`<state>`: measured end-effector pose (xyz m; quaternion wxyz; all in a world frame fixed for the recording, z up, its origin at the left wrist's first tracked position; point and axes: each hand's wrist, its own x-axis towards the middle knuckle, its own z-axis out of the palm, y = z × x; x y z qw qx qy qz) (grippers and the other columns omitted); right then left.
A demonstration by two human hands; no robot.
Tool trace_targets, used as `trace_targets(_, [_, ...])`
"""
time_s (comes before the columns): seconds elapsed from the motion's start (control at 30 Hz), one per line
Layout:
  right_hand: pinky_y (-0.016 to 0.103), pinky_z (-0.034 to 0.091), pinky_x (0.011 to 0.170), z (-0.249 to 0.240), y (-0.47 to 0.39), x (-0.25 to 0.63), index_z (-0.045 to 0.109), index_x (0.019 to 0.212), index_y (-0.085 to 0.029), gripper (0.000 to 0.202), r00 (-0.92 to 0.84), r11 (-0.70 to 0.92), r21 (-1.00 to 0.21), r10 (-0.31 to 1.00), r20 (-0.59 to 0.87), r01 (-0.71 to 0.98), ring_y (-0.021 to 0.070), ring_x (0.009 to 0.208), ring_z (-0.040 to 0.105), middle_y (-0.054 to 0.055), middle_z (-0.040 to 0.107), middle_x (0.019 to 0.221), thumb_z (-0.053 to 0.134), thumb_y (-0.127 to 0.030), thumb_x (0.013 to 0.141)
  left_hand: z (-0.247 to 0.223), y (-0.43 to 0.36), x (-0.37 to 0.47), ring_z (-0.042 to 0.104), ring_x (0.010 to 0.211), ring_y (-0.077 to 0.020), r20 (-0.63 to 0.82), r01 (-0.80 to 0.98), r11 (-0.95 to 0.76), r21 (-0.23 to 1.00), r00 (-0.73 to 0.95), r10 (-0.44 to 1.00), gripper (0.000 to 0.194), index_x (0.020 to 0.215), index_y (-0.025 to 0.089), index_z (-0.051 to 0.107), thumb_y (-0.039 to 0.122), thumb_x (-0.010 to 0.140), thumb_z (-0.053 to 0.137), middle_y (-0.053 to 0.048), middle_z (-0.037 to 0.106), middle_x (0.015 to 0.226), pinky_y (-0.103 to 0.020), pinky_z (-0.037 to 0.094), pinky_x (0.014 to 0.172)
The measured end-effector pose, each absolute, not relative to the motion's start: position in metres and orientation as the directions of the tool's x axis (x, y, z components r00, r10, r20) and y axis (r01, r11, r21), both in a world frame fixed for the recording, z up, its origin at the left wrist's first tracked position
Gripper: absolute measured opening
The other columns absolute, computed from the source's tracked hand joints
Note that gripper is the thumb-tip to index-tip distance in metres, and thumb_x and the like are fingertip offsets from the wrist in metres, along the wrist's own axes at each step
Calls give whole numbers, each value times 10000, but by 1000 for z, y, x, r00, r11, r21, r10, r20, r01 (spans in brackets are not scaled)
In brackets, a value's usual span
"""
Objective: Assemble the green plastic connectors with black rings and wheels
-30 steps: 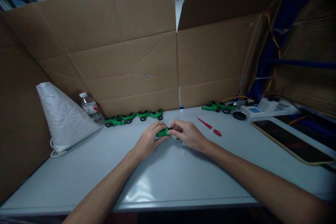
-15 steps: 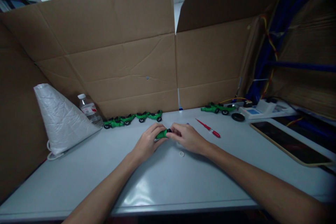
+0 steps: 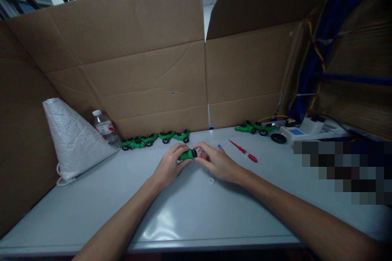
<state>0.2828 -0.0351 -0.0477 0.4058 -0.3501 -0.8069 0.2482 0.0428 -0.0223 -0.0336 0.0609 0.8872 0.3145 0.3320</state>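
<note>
Fingers and thumb of my left hand (image 3: 171, 163) are wrapped round a green toy car (image 3: 185, 155), held just above the table. A black wheel shows at the car's right end. My right hand (image 3: 214, 160) is at that end, its thumb and fingers curled close to the wheel; whether they pinch something small is hidden. Below the hands a small white ring (image 3: 212, 180) lies on the table. Right of my right hand is a red screwdriver (image 3: 243, 151), and a blue object (image 3: 221, 148) is partly hidden behind that hand.
Several green toy cars (image 3: 147, 140) line the back left, beside a bottle (image 3: 105, 128) and a silvery bag (image 3: 72, 142). More green cars (image 3: 254, 127), a black ring (image 3: 278, 138) and a power strip (image 3: 318, 129) are at the back right. Cardboard walls (image 3: 147, 69) enclose the table (image 3: 226, 220).
The green car has turned and shifted slightly left, showing more of its black wheel. My right fingertips have opened a little around the wheel end. The blue object shows more.
</note>
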Motion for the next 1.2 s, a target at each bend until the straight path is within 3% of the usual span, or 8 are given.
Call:
trace_targets(0.13, [267, 402, 652, -48, -33, 285, 653, 1039, -216, 180, -411, 617, -656, 784, 465, 435, 164, 680, 602, -12, 672, 777, 597, -387, 1043, -30, -27, 47, 678, 1159, -239, 535, 480, -818, 317, 622, 572, 267, 1269, 220, 648, 354, 1039, 641, -110, 673, 1241, -411, 579, 1025])
trace_targets(0.27, [282, 349, 638, -47, -32, 286, 626, 780, -222, 404, -331, 563, -580, 823, 462, 589, 172, 635, 577, 0, 644, 674, 508, -459, 1085, -29, -31, 51, 671, 1196, -254, 541, 455, -845, 281, 652, 531, 308, 1318, 225, 636, 356, 1039, 639, -124, 673, 1272, -435, 579, 1045])
trace_targets(0.37, [279, 388, 684, -45, -32, 285, 641, 925, -230, 270, -257, 548, -600, 825, 504, 582, 181, 703, 624, 9, 701, 803, 532, -424, 1079, -31, -28, 50, 668, 1210, -260, 543, 461, -846, 269, 652, 528, 318, 1323, 224, 635, 357, 1035, 645, -125, 673, 1283, -451, 574, 1060])
trace_targets(0.53, [283, 435, 766, -46, -33, 285, 640, 1140, -233, 171, -386, 655, -600, 756, 529, 459, 179, 801, 651, 17, 719, 932, 499, -314, 1089, -30, -21, 44, 673, 1182, -257, 561, 516, -808, 285, 593, 577, 290, 1280, 211, 641, 353, 1028, 656, -122, 676, 1248, -451, 579, 1037])
trace_targets(0.7, [267, 372, 663, -49, -33, 285, 654, 1062, -222, 141, -355, 604, -573, 794, 494, 554, 163, 673, 578, -37, 602, 743, 641, -354, 1015, -27, -21, 41, 679, 1171, -259, 576, 520, -804, 288, 577, 580, 293, 1273, 207, 651, 361, 1024, 662, -124, 686, 1241, -461, 586, 1023])
trace_targets(0.83, [271, 388, 674, -45, -32, 286, 618, 1237, -228, 325, -335, 604, -590, 794, 508, 536, 166, 684, 589, -52, 577, 757, 705, -393, 971, -25, -23, 40, 671, 1198, -259, 558, 510, -804, 305, 589, 585, 309, 1298, 212, 646, 358, 1026, 661, -124, 683, 1270, -468, 571, 1053])
trace_targets(1.07, [286, 406, 706, -45, -28, 284, 633, 1195, -233, 194, -277, 594, -615, 797, 536, 518, 176, 715, 615, -31, 629, 787, 583, -348, 1047, -28, -34, 53, 658, 1232, -263, 481, 450, -849, 276, 701, 527, 358, 1373, 241, 626, 317, 1024, 663, -123, 679, 1335, -458, 562, 1078])
trace_targets(1.2, [293, 415, 718, -42, -29, 289, 642, 1120, -233, 161, -301, 643, -590, 759, 578, 488, 180, 734, 612, -5, 667, 840, 505, -308, 1080, -25, -33, 53, 649, 1249, -261, 513, 479, -832, 280, 658, 551, 343, 1352, 238, 629, 335, 1024, 664, -122, 671, 1328, -451, 545, 1098])
